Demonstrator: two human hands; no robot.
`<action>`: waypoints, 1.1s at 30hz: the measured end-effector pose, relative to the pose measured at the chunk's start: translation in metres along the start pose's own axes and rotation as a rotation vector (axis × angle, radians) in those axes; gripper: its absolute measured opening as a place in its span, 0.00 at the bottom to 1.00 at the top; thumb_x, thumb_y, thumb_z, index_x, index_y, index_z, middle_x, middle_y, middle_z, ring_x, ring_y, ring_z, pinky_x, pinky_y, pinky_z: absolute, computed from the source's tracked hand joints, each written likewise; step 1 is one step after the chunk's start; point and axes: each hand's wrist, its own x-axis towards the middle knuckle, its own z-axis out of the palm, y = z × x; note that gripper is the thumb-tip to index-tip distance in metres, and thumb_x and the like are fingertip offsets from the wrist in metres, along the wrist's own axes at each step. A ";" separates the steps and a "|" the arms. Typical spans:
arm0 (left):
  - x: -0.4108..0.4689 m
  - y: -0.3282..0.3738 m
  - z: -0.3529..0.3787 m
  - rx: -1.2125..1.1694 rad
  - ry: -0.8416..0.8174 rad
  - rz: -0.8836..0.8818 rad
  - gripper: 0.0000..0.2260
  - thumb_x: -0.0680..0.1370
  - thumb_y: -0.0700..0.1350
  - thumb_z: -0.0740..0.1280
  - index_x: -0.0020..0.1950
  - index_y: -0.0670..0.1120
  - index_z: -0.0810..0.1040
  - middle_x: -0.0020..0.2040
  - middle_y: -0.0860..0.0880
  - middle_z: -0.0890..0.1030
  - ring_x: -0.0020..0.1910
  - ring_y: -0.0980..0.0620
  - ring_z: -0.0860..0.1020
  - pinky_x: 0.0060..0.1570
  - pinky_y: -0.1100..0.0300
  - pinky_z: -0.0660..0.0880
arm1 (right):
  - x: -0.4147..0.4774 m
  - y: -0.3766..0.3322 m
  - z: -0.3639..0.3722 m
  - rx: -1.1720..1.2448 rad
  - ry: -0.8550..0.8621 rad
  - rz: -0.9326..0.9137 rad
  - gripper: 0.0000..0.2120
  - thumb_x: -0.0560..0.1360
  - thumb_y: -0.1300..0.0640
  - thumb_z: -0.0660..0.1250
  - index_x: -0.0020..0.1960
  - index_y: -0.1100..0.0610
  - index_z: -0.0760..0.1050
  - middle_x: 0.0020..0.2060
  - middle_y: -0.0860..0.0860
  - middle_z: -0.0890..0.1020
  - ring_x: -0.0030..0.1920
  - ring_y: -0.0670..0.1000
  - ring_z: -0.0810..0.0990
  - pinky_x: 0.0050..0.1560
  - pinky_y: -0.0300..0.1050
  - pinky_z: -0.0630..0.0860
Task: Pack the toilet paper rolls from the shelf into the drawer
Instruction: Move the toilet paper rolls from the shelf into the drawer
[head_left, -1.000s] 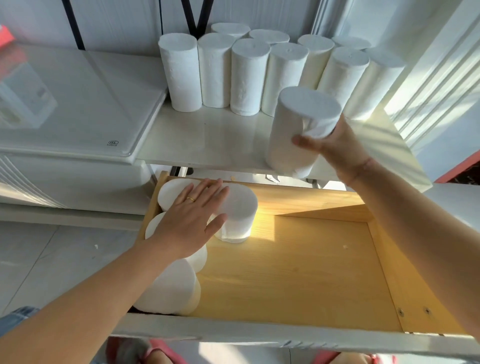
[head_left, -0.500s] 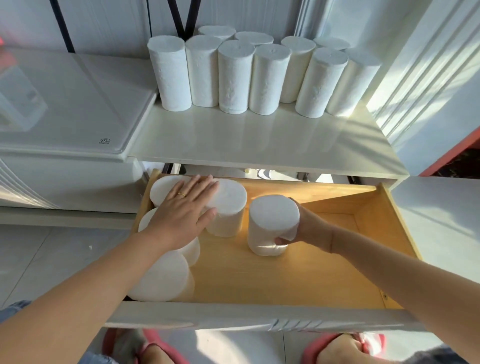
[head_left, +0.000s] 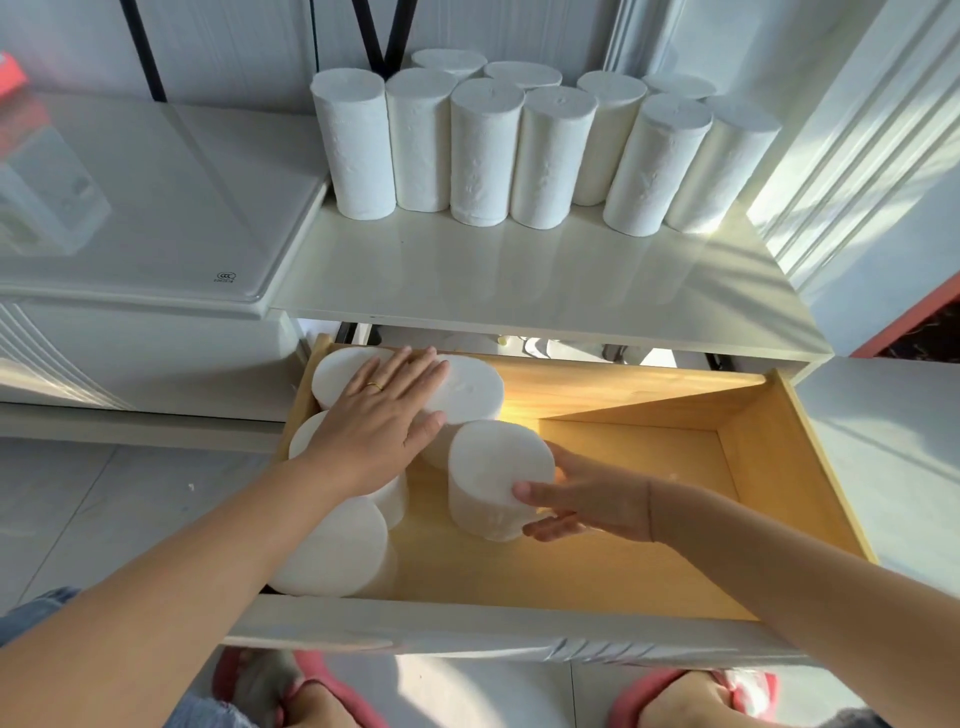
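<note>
roll (head_left: 498, 478) sits low in the drawer (head_left: 753, 452) just beside the packed rolls (head_left: 332, 551), right hand (head_left: 587, 501) wrapped round its side, left hand (head_left: 379, 421) flat on them with straight fingers, and i judge it light and soft, best held gently at the side.

Hard daylight from the right, clear wide-angle view

Sun from the right lays slatted stripes of light and shadow over the wall panel (head_left: 852, 171) and the glossy shelf (head_left: 519, 291), and lights the right flanks of the toilet paper rolls (head_left: 545, 156). A sharp diagonal shadow edge cuts the wooden drawer (head_left: 753, 452), with a warm glow at its back wall. The cabinet top (head_left: 156, 208) shows pale reflections. Straight edges bow towards the frame borders.
</note>
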 end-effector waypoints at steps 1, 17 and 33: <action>0.000 0.000 0.000 -0.002 -0.003 0.001 0.28 0.77 0.62 0.36 0.75 0.56 0.37 0.75 0.59 0.36 0.73 0.60 0.32 0.71 0.59 0.32 | 0.003 -0.001 0.005 0.010 -0.008 0.000 0.31 0.74 0.52 0.70 0.73 0.45 0.60 0.66 0.59 0.73 0.51 0.57 0.79 0.58 0.51 0.79; -0.002 -0.001 0.002 -0.002 0.014 0.003 0.27 0.77 0.62 0.35 0.75 0.56 0.37 0.76 0.57 0.38 0.73 0.60 0.32 0.71 0.58 0.32 | 0.023 -0.016 0.035 0.151 0.095 0.029 0.24 0.74 0.47 0.69 0.61 0.63 0.75 0.51 0.53 0.81 0.46 0.49 0.82 0.47 0.38 0.80; 0.005 0.007 0.002 -0.036 0.019 0.029 0.28 0.78 0.60 0.41 0.77 0.52 0.44 0.77 0.56 0.41 0.74 0.60 0.38 0.70 0.61 0.31 | 0.060 -0.162 -0.090 -0.188 1.118 -0.544 0.31 0.71 0.49 0.73 0.68 0.59 0.67 0.63 0.57 0.75 0.63 0.53 0.75 0.62 0.43 0.71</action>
